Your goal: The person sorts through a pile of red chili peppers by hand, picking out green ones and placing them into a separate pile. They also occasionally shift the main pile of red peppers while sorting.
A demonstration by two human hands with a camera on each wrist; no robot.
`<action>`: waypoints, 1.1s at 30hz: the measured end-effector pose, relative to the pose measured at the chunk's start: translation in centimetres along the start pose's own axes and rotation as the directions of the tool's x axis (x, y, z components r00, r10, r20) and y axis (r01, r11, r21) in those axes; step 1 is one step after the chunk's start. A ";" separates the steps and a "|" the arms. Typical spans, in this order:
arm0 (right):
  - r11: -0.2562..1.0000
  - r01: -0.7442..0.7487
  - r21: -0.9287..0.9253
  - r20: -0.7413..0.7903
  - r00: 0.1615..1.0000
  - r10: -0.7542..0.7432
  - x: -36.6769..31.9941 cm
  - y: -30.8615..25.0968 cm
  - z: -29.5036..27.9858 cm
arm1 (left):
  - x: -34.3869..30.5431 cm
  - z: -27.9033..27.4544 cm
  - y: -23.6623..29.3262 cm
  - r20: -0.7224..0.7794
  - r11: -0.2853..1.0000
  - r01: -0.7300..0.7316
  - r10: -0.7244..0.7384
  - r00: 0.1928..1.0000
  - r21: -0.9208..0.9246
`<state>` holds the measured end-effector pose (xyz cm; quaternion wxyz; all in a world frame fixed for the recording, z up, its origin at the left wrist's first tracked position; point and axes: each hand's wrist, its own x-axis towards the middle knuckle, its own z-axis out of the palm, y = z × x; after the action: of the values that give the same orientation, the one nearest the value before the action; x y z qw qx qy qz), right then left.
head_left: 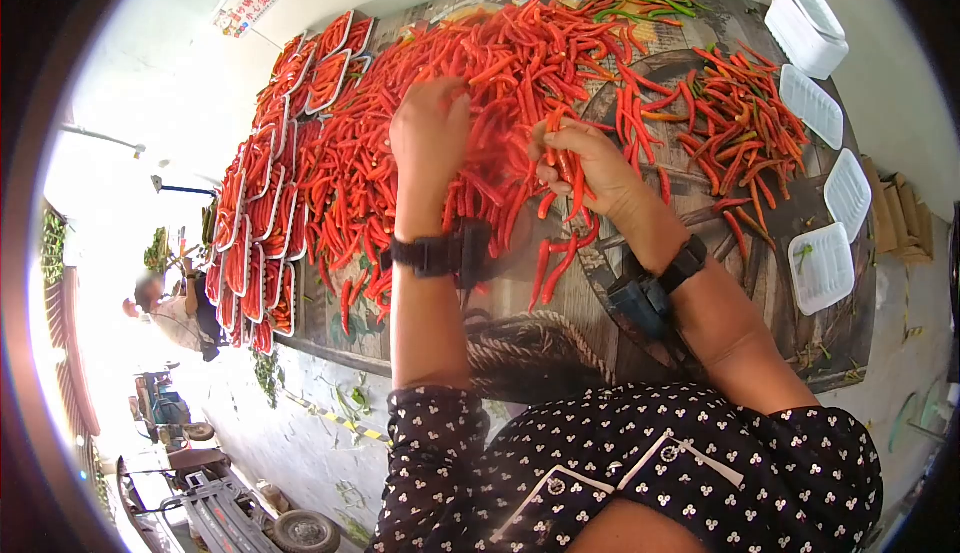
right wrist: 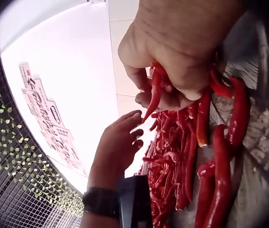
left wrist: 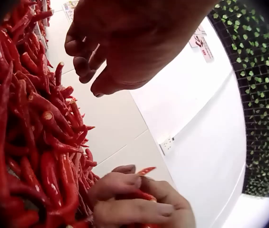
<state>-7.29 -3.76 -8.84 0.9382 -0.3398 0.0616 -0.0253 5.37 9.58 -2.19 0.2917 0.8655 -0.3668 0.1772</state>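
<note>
A large heap of red chili peppers (head_left: 350, 183) covers much of the wood-patterned table. My right hand (head_left: 595, 158) grips a few red chili peppers (right wrist: 155, 92) at the heap's near right side, one pointed tip sticking out past the fingers. Over the middle of the heap is my left hand (head_left: 430, 133), slightly blurred in the head view. Its fingers hang loosely bent with nothing between them in the left wrist view (left wrist: 125, 52). Several loose chilies (right wrist: 220, 175) lie on the table under my right hand.
White trays (head_left: 312, 112) packed with red chilies are stacked along the left. A smaller mixed chili pile (head_left: 745, 123) lies right, beside white plastic trays (head_left: 822, 268) and a tray stack (head_left: 805, 33). Green chilies (head_left: 655, 1) lie at the back. Another person (head_left: 170, 313) is far left.
</note>
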 end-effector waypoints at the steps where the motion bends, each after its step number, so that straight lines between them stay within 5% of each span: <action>1: 1.000 0.007 -0.008 0.004 1.000 -0.007 0.1 0.0 -0.1 | 0.8 0.6 -0.1 -0.001 1.000 -0.004 0.004 1.000 0.000; 3: 1.000 0.008 0.010 -0.018 1.000 -0.008 0.0 -0.2 0.1 | 2.0 1.9 0.0 -0.002 0.989 -0.115 0.116 0.993 0.097; 7: 0.998 0.020 0.054 -0.019 1.000 -0.019 0.0 -0.3 0.1 | 2.0 3.3 0.5 0.199 0.952 -0.050 -0.012 0.980 0.302; 12: 0.995 0.022 0.100 -0.066 0.998 -0.016 0.1 -0.3 0.3 | -0.2 1.3 1.9 0.211 0.996 0.065 -0.078 0.974 0.066; 17: 0.985 0.048 0.168 -0.136 0.990 -0.025 -0.3 -0.3 0.9 | -3.1 -1.0 4.7 0.293 0.958 -0.076 0.160 0.943 -0.277; 21: 0.996 0.065 0.067 -0.033 0.997 -0.063 -0.2 -0.2 -0.1 | -2.5 -2.3 3.8 0.291 0.946 -0.080 0.176 0.940 -0.314; 25: 0.996 0.031 0.081 -0.050 0.998 -0.027 0.1 0.0 -0.5 | -0.1 -3.1 -1.8 0.071 0.978 -0.167 0.159 0.985 0.122; 29: 0.998 0.018 0.060 -0.041 0.999 -0.016 0.4 0.1 -0.7 | 0.4 -2.0 -6.8 0.028 0.940 -0.108 0.105 0.994 0.325; 31: 0.996 0.017 0.092 -0.094 0.996 -0.008 0.2 0.0 -0.2 | 0.7 -1.8 -6.3 0.378 0.960 0.085 -0.186 0.907 0.268; 33: 0.985 0.048 0.167 -0.098 0.995 -0.032 -0.2 -0.3 0.4 | 2.1 -2.8 -3.2 0.471 0.955 0.083 -0.214 0.856 0.283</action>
<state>-7.41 -3.69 -8.31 0.9589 -0.2584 0.0968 -0.0655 8.90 12.07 -0.19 0.0877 0.9375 -0.3355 -0.0291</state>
